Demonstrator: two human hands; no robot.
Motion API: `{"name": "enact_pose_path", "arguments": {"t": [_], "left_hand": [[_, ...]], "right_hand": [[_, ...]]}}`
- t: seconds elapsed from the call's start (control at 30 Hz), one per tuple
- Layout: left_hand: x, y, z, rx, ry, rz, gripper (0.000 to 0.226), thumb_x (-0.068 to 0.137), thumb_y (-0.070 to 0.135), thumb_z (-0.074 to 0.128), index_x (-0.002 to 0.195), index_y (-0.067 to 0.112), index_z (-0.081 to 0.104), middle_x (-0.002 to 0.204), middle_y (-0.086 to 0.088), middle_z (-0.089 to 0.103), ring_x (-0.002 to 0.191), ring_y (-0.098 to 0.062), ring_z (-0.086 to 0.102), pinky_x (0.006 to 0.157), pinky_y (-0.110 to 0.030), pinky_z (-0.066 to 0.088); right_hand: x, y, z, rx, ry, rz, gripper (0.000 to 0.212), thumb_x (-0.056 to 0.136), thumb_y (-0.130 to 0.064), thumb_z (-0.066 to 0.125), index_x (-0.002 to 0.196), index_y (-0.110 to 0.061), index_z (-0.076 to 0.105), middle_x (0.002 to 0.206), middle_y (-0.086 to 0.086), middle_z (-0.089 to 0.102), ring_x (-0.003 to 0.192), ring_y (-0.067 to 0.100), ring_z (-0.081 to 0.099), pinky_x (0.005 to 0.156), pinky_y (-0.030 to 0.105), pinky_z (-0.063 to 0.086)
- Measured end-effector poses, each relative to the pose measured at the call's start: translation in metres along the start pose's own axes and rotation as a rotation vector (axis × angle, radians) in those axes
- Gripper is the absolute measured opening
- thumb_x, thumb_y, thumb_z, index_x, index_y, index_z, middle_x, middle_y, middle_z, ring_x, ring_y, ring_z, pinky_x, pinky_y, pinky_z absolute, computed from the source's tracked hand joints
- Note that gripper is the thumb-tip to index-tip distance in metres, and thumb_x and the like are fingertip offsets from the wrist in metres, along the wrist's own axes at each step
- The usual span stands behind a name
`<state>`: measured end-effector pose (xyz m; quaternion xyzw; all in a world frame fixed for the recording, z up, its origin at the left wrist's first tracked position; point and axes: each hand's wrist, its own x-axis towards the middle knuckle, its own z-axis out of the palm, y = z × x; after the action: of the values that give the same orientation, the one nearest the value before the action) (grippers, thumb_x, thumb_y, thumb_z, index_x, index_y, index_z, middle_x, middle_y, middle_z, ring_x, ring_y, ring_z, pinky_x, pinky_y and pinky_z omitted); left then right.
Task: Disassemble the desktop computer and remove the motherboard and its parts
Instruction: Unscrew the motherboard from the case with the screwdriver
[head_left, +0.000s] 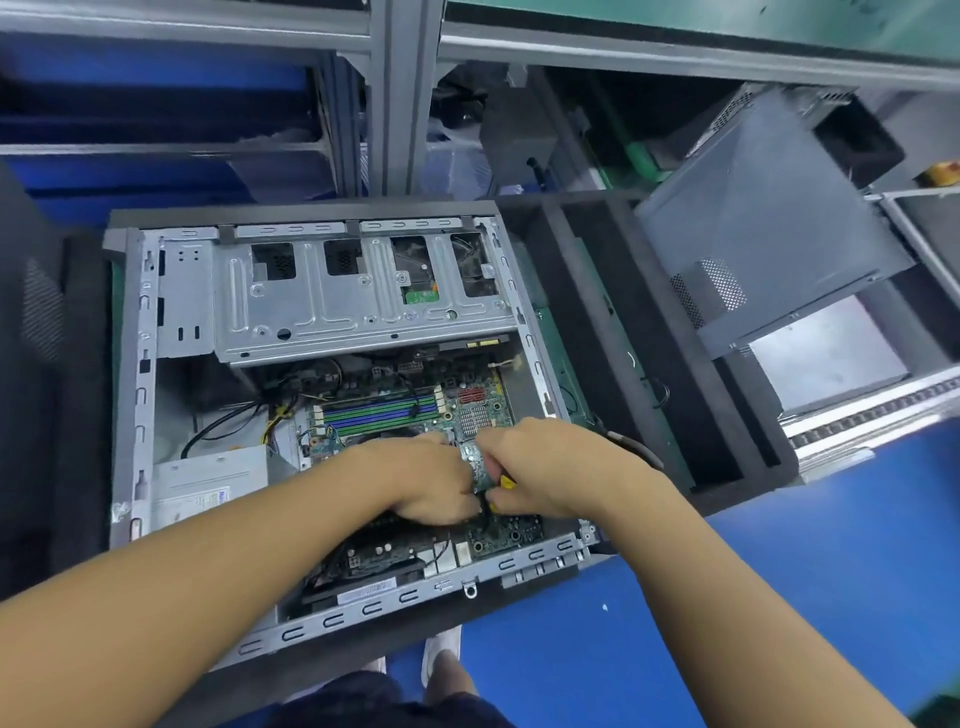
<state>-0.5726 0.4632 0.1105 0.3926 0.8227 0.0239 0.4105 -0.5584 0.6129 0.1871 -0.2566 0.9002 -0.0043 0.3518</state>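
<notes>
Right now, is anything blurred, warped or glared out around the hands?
Head view: wide-angle lens bows the shelf rails and computer case edges; the small card gripped between left hand and right hand looks slightly soft; the motherboard reads sharp; lighting even, no harsh glare.

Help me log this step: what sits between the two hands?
A small green circuit card, gripped by left hand and right hand; the head view shows it.

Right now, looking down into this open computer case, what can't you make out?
Head view only:
Small green card, gripped by left hand and right hand: lower edge covered, so seated or free is unclear.
Yellow item: mostly hidden under the right hand.
Power supply label: text too small.
</notes>
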Motion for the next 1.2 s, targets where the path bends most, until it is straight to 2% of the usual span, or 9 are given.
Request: {"name": "enact_pose_path", "arguments": {"t": [0.07, 0.13, 0.2, 0.27, 0.4, 0.57, 0.73, 1.0, 1.2], "left_hand": [[0.001, 0.0, 0.0, -0.029, 0.065, -0.026, 0.03, 0.098, 0.037, 0.034, 0.082, 0.018, 0.051, 0.08, -0.002, 0.051, 0.096, -0.027, 0.043, 0.079, -0.037, 0.038], [0.004, -0.001, 0.003, 0.061, 0.142, 0.004, 0.023, 0.097, 0.036, 0.044, 0.092, 0.02, 0.059, 0.09, -0.002, 0.06, 0.096, -0.027, 0.052, 0.085, -0.035, 0.041], [0.007, 0.002, 0.009, 0.151, 0.184, 0.046, 0.027, 0.096, 0.044, 0.047, 0.097, 0.023, 0.064, 0.096, 0.001, 0.066, 0.091, -0.024, 0.058, 0.095, -0.034, 0.037], [0.009, 0.005, 0.014, 0.215, 0.197, 0.034, 0.034, 0.098, 0.05, 0.043, 0.1, 0.025, 0.065, 0.099, 0.003, 0.068, 0.09, -0.022, 0.061, 0.097, -0.035, 0.033], [0.013, 0.012, 0.016, 0.326, 0.203, 0.01, 0.032, 0.101, 0.044, 0.039, 0.103, 0.026, 0.066, 0.104, 0.004, 0.067, 0.095, -0.019, 0.06, 0.097, -0.037, 0.033], [0.011, 0.013, 0.016, 0.373, 0.143, 0.041, 0.012, 0.099, 0.029, 0.048, 0.095, 0.032, 0.058, 0.101, 0.008, 0.065, 0.094, -0.017, 0.057, 0.095, -0.039, 0.03], [0.011, 0.016, 0.014, 0.413, 0.119, -0.001, 0.01, 0.09, 0.017, 0.054, 0.092, 0.024, 0.061, 0.098, 0.006, 0.066, 0.092, -0.019, 0.057, 0.089, -0.038, 0.027], [0.014, 0.012, 0.018, 0.399, 0.156, 0.008, 0.009, 0.091, 0.021, 0.055, 0.085, 0.027, 0.053, 0.093, 0.007, 0.065, 0.086, -0.018, 0.055, 0.083, -0.036, 0.024], [0.016, 0.01, 0.022, 0.423, 0.171, 0.014, 0.008, 0.093, 0.028, 0.053, 0.093, 0.027, 0.061, 0.094, 0.007, 0.066, 0.078, -0.018, 0.048, 0.091, -0.038, 0.03]], "right_hand": [[0.0, 0.0, 0.003, -0.019, -0.012, -0.032, 0.021, 0.09, -0.031, 0.061, 0.093, -0.022, 0.042, 0.084, -0.002, 0.049, 0.077, 0.024, 0.049, 0.063, 0.033, 0.036], [0.0, 0.0, 0.007, -0.032, -0.006, -0.056, 0.021, 0.092, -0.032, 0.06, 0.093, -0.021, 0.042, 0.081, -0.004, 0.046, 0.076, 0.022, 0.046, 0.062, 0.033, 0.032], [0.0, 0.001, 0.011, -0.032, -0.006, -0.072, 0.021, 0.092, -0.031, 0.06, 0.093, -0.021, 0.042, 0.076, -0.007, 0.041, 0.074, 0.021, 0.044, 0.061, 0.033, 0.03], [0.0, 0.001, 0.013, -0.03, 0.0, -0.084, 0.021, 0.092, -0.031, 0.06, 0.093, -0.021, 0.041, 0.075, -0.008, 0.039, 0.072, 0.02, 0.043, 0.059, 0.033, 0.029], [0.0, 0.001, 0.016, -0.073, -0.001, -0.101, 0.022, 0.094, -0.03, 0.058, 0.094, -0.02, 0.038, 0.077, -0.006, 0.039, 0.073, 0.021, 0.042, 0.06, 0.033, 0.029], [-0.002, 0.003, 0.016, -0.046, 0.007, -0.108, 0.021, 0.094, -0.03, 0.058, 0.095, -0.02, 0.04, 0.085, -0.004, 0.047, 0.075, 0.02, 0.043, 0.063, 0.033, 0.031], [-0.002, 0.002, 0.015, -0.061, 0.004, -0.108, 0.02, 0.094, -0.029, 0.058, 0.096, -0.02, 0.04, 0.085, -0.003, 0.046, 0.074, 0.021, 0.044, 0.063, 0.033, 0.031], [-0.003, 0.003, 0.016, -0.049, -0.007, -0.104, 0.019, 0.093, -0.029, 0.057, 0.095, -0.021, 0.04, 0.087, -0.003, 0.049, 0.076, 0.023, 0.046, 0.065, 0.034, 0.034], [-0.003, 0.003, 0.017, -0.045, 0.0, -0.093, 0.017, 0.092, -0.029, 0.057, 0.094, -0.023, 0.041, 0.086, -0.003, 0.052, 0.076, 0.023, 0.049, 0.063, 0.034, 0.033]]}}
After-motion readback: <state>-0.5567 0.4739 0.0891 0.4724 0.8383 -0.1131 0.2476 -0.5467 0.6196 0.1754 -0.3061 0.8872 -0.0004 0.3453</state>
